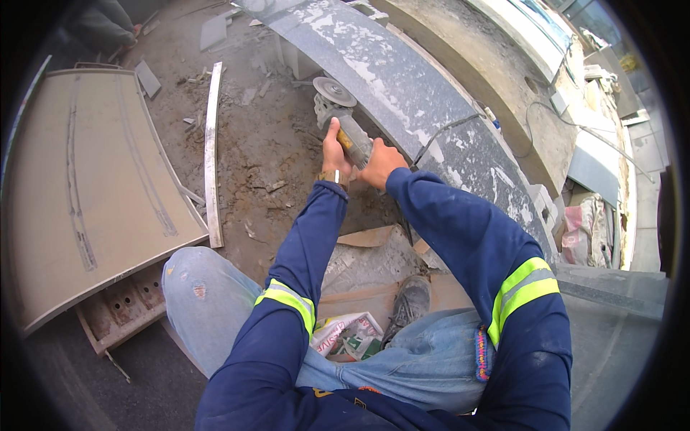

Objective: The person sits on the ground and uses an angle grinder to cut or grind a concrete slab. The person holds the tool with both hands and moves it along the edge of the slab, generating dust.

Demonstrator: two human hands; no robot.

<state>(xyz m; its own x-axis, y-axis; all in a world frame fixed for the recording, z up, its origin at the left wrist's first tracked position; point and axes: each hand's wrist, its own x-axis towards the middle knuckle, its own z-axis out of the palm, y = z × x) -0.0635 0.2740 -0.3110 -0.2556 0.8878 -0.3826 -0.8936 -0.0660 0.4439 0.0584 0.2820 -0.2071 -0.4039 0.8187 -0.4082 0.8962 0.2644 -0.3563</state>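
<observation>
Both my hands are wrapped round a dusty angle grinder [350, 136] with a yellow patch on its body. My left hand [335, 153] grips it from the left, thumb laid along the body. Behind it, my right hand [383, 164] closes on the rear end, where a dark cable runs off to the right. The round disc [335, 91] points away from me, beside the near edge of a long grey stone slab [402, 86] blotched with white. Whether the disc touches the slab I cannot tell.
A large tan panel [108, 151] lies at left, with a narrow white strip [213, 144] beside it. Rubble litters the dirt floor [259, 165]. A printed bag [350, 334] lies by my shoe [411, 302]. The cable [445, 128] crosses the slab. Another person's leg [104, 25] shows far left.
</observation>
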